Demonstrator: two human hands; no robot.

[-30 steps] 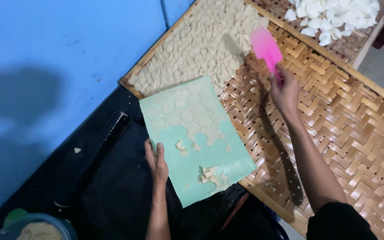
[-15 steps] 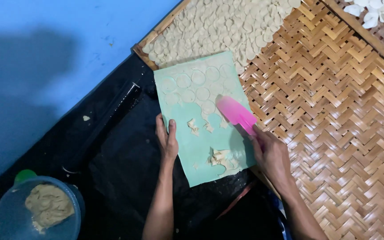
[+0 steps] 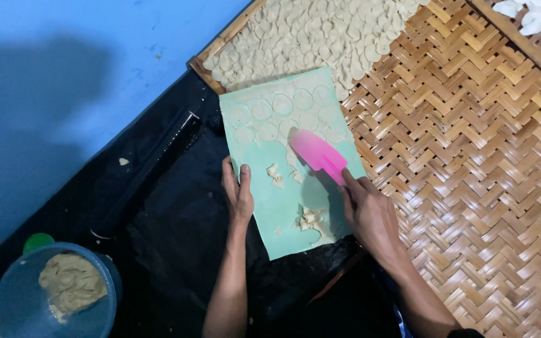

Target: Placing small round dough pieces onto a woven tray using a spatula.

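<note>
We're partway thru, by our read. The woven bamboo tray (image 3: 471, 163) already carries a dense patch of pale dough discs (image 3: 320, 31) at its top-left corner; most of the weave to the right and below is bare. On the green mat (image 3: 264, 206) approx a dozen cut rounds (image 3: 283, 106) sit in rows at the far end, not lifted yet, and loose dough scraps (image 3: 310, 219) lie nearer us. So what's left, we judge: rounds to come off the mat, scraps to gather, plus more dough in the blue bowl (image 3: 7, 307) at lower left.

Our left hand (image 3: 238, 194) lies flat and open, fingers together, pinning the mat's left edge; it grips nothing. Our right hand (image 3: 367, 213) is closed round the handle of the pink scraper (image 3: 317, 155), thumb side up.

The scraper lies over the mat's middle, just below the rounds. Its long axis runs diagonally, lower right to upper left; the blade end points up-left toward the rounds, handle back toward our right wrist. Mat's long axis runs roughly away from us, far end overlapping the tray corner, near end on black sheeting (image 3: 170, 238).
</note>
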